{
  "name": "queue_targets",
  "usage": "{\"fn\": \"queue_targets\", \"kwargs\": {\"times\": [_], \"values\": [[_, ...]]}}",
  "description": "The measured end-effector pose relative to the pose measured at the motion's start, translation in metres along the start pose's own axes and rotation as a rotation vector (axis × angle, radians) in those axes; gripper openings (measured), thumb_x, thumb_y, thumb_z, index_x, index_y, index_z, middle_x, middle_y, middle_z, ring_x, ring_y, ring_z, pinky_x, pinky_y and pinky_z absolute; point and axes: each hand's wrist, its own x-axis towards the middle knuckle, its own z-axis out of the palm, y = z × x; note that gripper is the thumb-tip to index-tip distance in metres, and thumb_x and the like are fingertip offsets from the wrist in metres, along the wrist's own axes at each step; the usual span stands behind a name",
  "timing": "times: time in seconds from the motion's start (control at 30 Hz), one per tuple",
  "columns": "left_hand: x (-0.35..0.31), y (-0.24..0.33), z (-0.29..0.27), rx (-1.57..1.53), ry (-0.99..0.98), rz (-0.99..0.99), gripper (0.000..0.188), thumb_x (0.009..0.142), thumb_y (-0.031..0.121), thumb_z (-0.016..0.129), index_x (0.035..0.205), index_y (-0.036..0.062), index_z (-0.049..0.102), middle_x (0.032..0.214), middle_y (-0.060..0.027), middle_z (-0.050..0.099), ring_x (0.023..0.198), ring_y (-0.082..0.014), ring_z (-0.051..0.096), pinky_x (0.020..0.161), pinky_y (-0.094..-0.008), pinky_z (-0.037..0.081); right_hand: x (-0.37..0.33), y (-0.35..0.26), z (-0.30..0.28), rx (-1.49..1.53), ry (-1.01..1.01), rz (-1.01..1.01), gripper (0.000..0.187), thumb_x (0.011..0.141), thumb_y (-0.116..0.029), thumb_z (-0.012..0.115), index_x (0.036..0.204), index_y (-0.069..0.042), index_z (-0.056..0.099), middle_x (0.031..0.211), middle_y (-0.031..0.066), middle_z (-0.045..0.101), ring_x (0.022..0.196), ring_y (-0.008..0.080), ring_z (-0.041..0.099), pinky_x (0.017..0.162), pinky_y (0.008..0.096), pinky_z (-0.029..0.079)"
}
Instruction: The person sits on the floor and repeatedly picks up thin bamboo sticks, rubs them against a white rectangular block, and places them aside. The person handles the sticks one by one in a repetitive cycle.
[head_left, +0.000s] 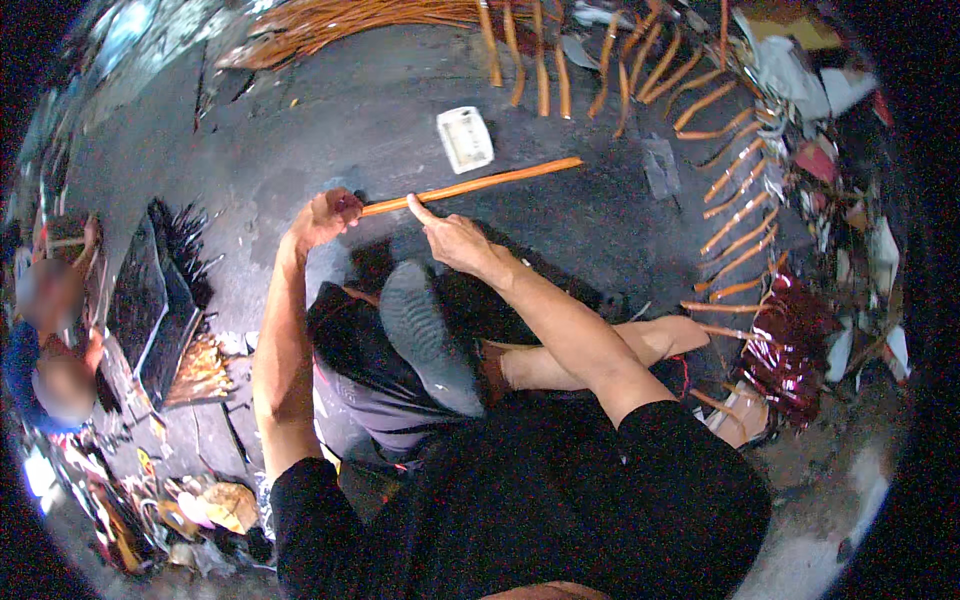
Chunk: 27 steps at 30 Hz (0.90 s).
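The long orange-brown stick is held out low over the dark floor, in front of the seated person, slanting slightly up toward the right. The left hand is clamped on its left end, fingers folded around it. The right hand is farther along, its index fingertip touching the stick and its other fingers curled in; from here I can't tell whether the thumb pinches it too. Just beyond the stick sits a small white rectangular tray, apart from both hands. Nearer the body, below the right hand, I see a ridged grey sole. Thinner orange-brown strips line the far and right sides, and over on the right lies a glossy dark red bundle.
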Motion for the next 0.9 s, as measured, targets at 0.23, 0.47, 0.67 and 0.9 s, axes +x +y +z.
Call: {"fn": "queue_targets", "kwargs": {"times": [0.23, 0.47, 0.67, 0.9], "values": [[-0.036, 0.0, -0.021, 0.146, 0.151, -0.082, 0.016, 0.086, 0.016, 0.061, 0.095, 0.0041, 0.066, 0.075, -0.0025, 0.066, 0.067, -0.0105, 0.061, 0.062, -0.0274, 0.049, 0.054, -0.015, 0.028, 0.031, -0.186, -0.121, 0.074, 0.086, -0.013, 0.049, 0.151, -0.024, 0.013, 0.089, 0.0249, 0.066, 0.074, 0.0416, 0.064, 0.07, 0.0505, 0.051], [-0.061, -0.021, -0.041, 0.041, 0.37, -0.127, 0.02, 0.089, 0.019, 0.058, 0.101, 0.0035, 0.063, 0.076, -0.0052, 0.067, 0.068, -0.0112, 0.062, 0.063, -0.0278, 0.05, 0.079, -0.069, 0.005, -0.171, -0.378, -0.169, 0.071, 0.086, -0.005, 0.043, 0.15, -0.023, 0.02, 0.099, 0.0208, 0.066, 0.083, 0.0374, 0.064, 0.076, 0.0476, 0.051], [-0.054, -0.008, -0.042, 0.019, 0.575, 0.004, 0.021, 0.091, 0.016, 0.053, 0.102, 0.003, 0.064, 0.081, -0.0071, 0.067, 0.073, -0.0132, 0.063, 0.067, -0.0288, 0.05, 0.113, -0.077, 0.045, -0.154, -0.262, -0.422, 0.073, 0.079, -0.002, 0.044, 0.148, -0.022, 0.029, 0.077, 0.0169, 0.066, 0.063, 0.028, 0.064, 0.061, 0.0419, 0.053], [-0.022, 0.004, 0.007, 0.394, 0.495, 0.338, 0.026, 0.082, 0.007, 0.057, 0.106, 0.0074, 0.067, 0.089, -0.0121, 0.067, 0.081, -0.0246, 0.065, 0.073, -0.0343, 0.051, 0.062, -0.093, -0.053, 0.261, -0.375, -0.137, 0.036, 0.094, -0.02, 0.04, 0.125, -0.015, 0.057, 0.059, 0.0097, 0.062, 0.045, 0.0221, 0.059, 0.046, 0.038, 0.05]]}}
